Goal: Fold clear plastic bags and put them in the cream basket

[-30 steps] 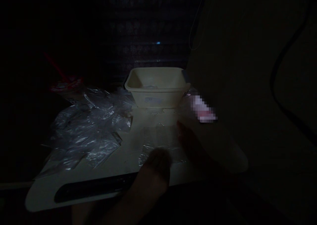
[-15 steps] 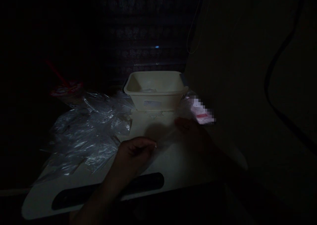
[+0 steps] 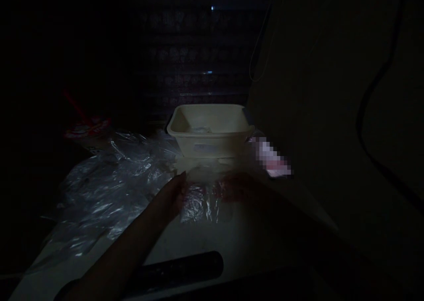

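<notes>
A crinkled piece of clear plastic (image 3: pixel 195 203) is stretched between my two hands, just in front of the cream tub. My left hand (image 3: pixel 174 197) is closed on its left side. On the right side my right hand (image 3: pixel 235 186) holds the plastic too, dark and partly blurred. The open cream tub (image 3: pixel 212 145) has a pale label on its front and something clear and crumpled inside. To the left lies a big heap of clear plastic (image 3: pixel 115 190).
The pale table (image 3: pixel 195 239) has a dark slot near its front edge. A cup with a red straw (image 3: pixel 88 131) stands at the back left. A pink and white packet (image 3: pixel 273 159) lies right of the tub. A dark cable hangs at the far right.
My left hand has turned and moved slightly up and left. The plastic now spreads between both hands and catches more light. The whole view has shifted, with the tub lower in it.
</notes>
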